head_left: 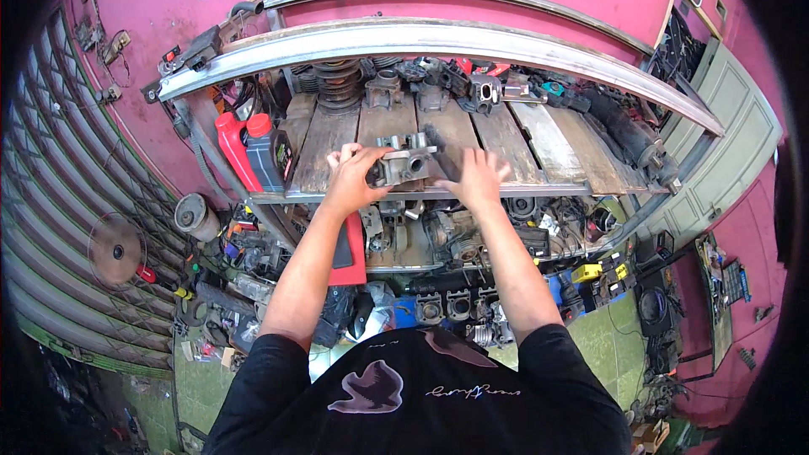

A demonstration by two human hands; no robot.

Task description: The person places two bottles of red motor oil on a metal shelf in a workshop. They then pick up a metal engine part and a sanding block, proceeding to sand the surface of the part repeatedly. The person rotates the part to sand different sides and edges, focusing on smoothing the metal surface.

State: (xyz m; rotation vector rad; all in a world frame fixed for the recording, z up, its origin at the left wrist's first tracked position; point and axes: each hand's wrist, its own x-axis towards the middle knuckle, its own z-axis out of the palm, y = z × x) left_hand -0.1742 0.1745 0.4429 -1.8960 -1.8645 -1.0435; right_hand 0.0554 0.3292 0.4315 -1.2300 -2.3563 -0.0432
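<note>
**Engine part at front edge of shelf**

Left hand [352,175] is wrapping its grip around the left end of a grey metal engine part [406,164], which is sitting on the wooden plank shelf [548,147] near its front edge. Right hand [479,177] is lying just right of the part, fingers spread, not pinching anything. Red and dark oil bottles [253,150] are standing at the shelf's left end; coil springs [339,82] are sitting at the back.

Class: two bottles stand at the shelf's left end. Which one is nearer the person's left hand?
The dark bottle with the red cap; the all-red bottle stands farther from the left hand.
</note>
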